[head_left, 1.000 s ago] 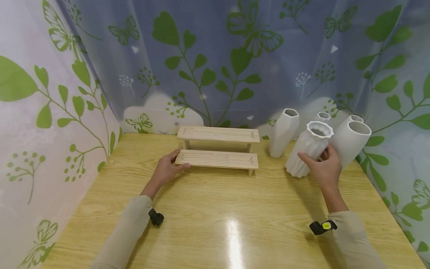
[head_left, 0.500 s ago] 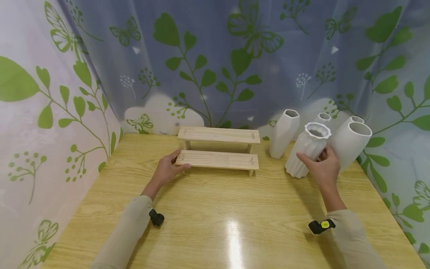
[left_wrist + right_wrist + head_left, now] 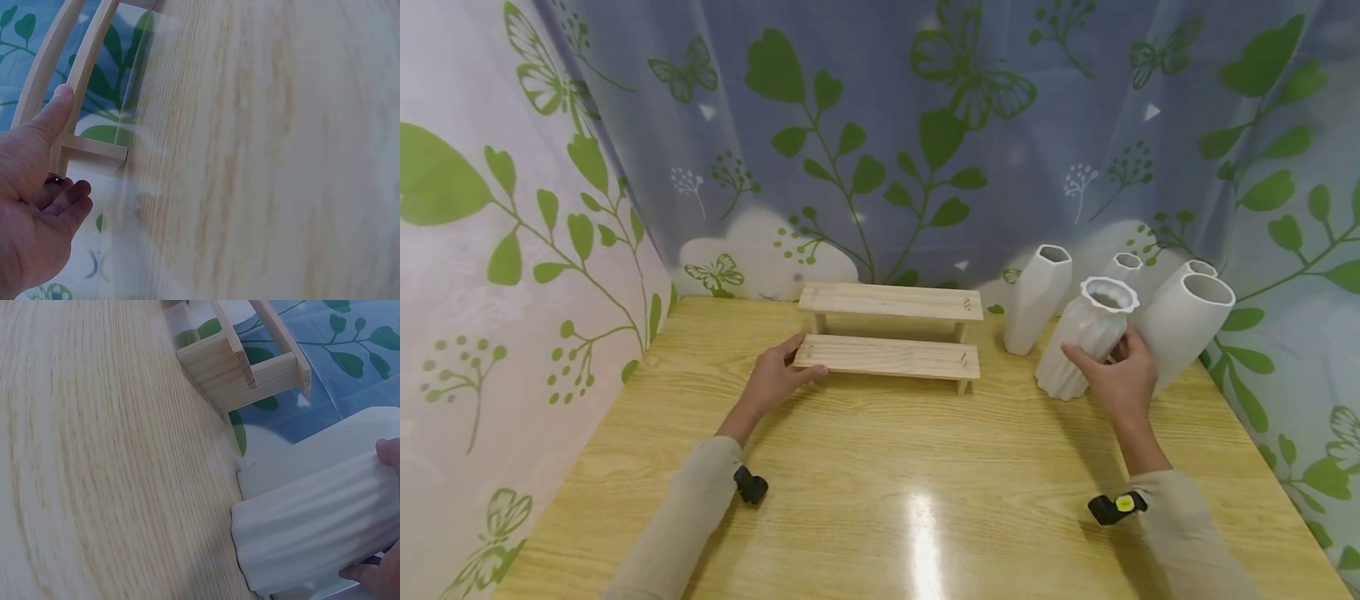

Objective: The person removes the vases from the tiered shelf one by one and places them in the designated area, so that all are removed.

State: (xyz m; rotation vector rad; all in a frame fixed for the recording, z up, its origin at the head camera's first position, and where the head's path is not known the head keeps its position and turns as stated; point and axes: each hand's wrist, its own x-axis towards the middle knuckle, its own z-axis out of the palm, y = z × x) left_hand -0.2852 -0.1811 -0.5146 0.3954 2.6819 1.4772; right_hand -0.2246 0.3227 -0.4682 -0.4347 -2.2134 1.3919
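Observation:
A two-tier wooden stand [image 3: 887,356] stands at the back of the table. At its left end my left hand [image 3: 772,379] holds the lower board, thumb along the front edge and fingers curled round the end, as the left wrist view [image 3: 37,206] also shows. On the right, my right hand [image 3: 1123,379] grips a white fluted vase [image 3: 1078,354] with a scalloped rim, thumb on its near side and fingers round its right side. In the right wrist view, the ribbed vase [image 3: 312,519] has its base at the tabletop; only part of the hand shows.
A white faceted vase [image 3: 1036,300] stands left of the fluted one. A wide-mouthed white vase [image 3: 1183,329] is to the right, with two more vases partly hidden behind. A patterned curtain [image 3: 865,125] borders the wooden table [image 3: 865,483].
My right hand and the fluted vase have shifted very slightly, the rim tilting a little leftward and nearer. My left hand keeps its hold on the stand.

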